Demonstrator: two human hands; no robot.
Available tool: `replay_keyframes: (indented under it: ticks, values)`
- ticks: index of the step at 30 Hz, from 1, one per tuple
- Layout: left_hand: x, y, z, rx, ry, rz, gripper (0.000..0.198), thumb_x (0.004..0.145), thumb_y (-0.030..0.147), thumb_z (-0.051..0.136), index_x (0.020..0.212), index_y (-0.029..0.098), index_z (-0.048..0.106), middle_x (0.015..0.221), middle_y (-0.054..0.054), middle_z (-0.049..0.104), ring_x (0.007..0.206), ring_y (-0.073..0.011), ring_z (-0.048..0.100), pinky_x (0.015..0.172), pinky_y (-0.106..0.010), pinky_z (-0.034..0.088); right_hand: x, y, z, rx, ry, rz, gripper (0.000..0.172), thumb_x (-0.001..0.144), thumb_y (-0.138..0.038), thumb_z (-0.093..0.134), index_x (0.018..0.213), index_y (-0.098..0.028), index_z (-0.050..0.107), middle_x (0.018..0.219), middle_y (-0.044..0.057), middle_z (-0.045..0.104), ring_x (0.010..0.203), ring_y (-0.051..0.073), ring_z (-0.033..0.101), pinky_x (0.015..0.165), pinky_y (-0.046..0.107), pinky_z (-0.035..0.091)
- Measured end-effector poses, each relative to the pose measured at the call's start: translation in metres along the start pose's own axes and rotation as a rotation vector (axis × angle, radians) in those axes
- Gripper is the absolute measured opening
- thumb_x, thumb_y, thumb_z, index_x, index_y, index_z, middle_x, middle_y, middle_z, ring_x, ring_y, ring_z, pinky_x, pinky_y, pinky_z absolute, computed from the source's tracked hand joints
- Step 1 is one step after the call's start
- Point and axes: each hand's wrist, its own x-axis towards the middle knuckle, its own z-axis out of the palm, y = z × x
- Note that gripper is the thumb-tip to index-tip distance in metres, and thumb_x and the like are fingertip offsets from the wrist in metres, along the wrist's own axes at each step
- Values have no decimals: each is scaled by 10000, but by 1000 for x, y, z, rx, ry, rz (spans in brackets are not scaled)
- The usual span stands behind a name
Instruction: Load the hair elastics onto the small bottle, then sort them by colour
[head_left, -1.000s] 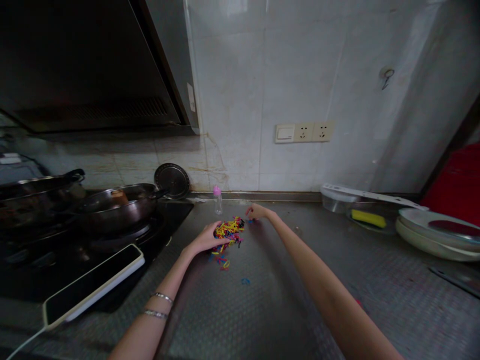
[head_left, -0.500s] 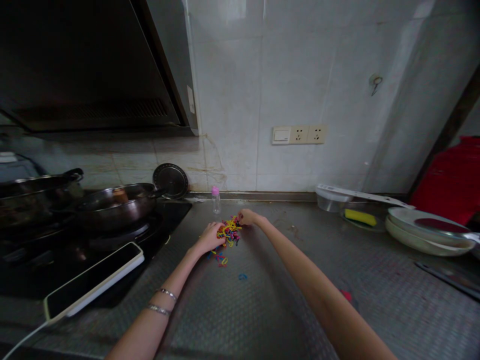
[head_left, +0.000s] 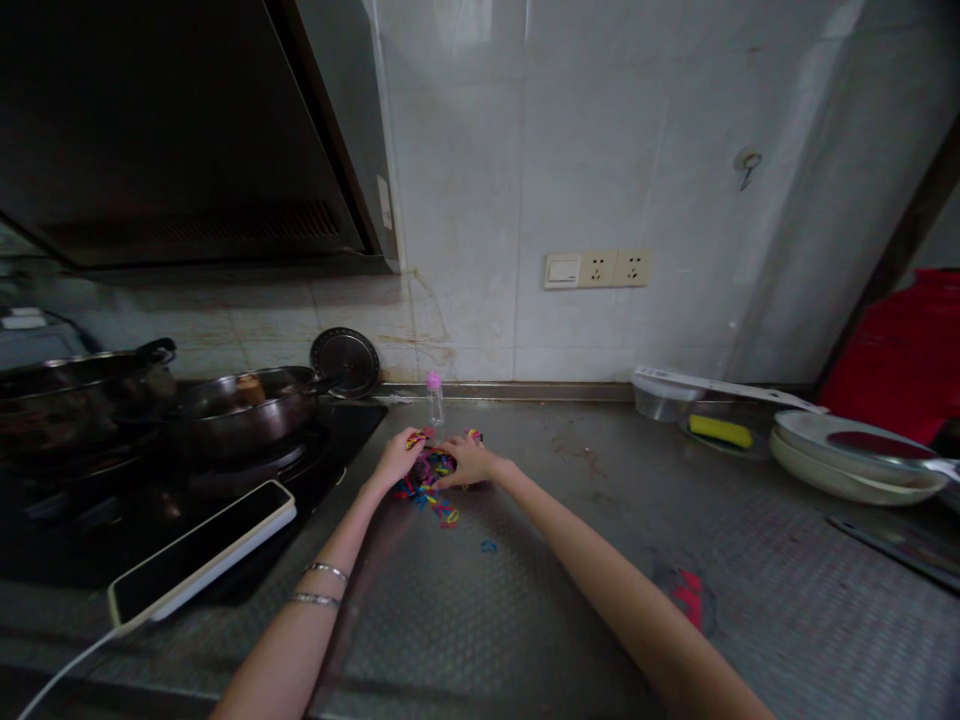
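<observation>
A loose heap of small coloured rubber bands (head_left: pixel 431 470) lies on the metal counter, its bands blue, pink, red and yellow. My left hand (head_left: pixel 399 458) curls in at the heap's left side, with some yellow and red bands at its fingertips. From the right, my right hand (head_left: pixel 471 462) cups around the heap, bands showing between its thumb and fingers. Just behind the hands stands a small clear bottle (head_left: pixel 436 405) with a pink cap. A few bands trail toward the front, and a blue band (head_left: pixel 488 546) lies apart. The undersides of both hands are hidden.
Left, a phone (head_left: pixel 202 550) with a white cable lies by the stove, where a pan (head_left: pixel 247 425) and a pot (head_left: pixel 75 400) stand. To the right are a clear container (head_left: pixel 664 400), a yellow sponge (head_left: pixel 720 431), stacked plates (head_left: pixel 847 475) and a red item (head_left: pixel 688 597).
My right hand has moved left and nearer over the heap, from a pinch at its far edge to a cupped shape. My left hand has shifted left and back, with bands at its fingertips.
</observation>
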Motion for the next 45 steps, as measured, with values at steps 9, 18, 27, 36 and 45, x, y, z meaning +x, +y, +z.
replay_keyframes:
  ticks: [9,18,27,36,45]
  values:
    - [5,2,-16,-20,63,-106,317,763,411,417,727,154,597,685,-44,619,685,-188,573,635,-265,403,-9,-13,12,-175,137,-3,339,856,-408,413,1069,-174,534,1051,109,546,924,179,548,772,273,398]
    - [9,-1,-21,-294,174,-198,380,574,230,592,944,143,608,926,-62,639,857,-193,584,784,-288,434,25,-32,0,15,270,237,424,880,-454,314,795,-165,612,743,63,637,670,133,560,570,199,343]
    - [9,0,-29,-425,235,-288,366,620,321,577,921,124,645,884,-76,658,815,-192,590,697,-262,446,59,-34,-17,524,307,340,276,755,-390,524,682,-136,607,534,-33,488,491,71,434,451,161,317]
    - [6,1,-31,-388,136,-339,422,689,450,490,840,97,665,592,-47,628,549,-162,550,515,-242,395,47,-24,-18,621,299,270,247,659,-134,570,881,-155,677,689,-13,629,593,88,534,569,180,423]
    - [1,10,-33,-435,-41,-363,393,628,436,569,871,143,666,780,-53,665,688,-170,584,593,-248,420,7,-29,-41,308,163,75,269,634,-186,614,891,-162,689,789,12,669,702,117,574,618,184,423]
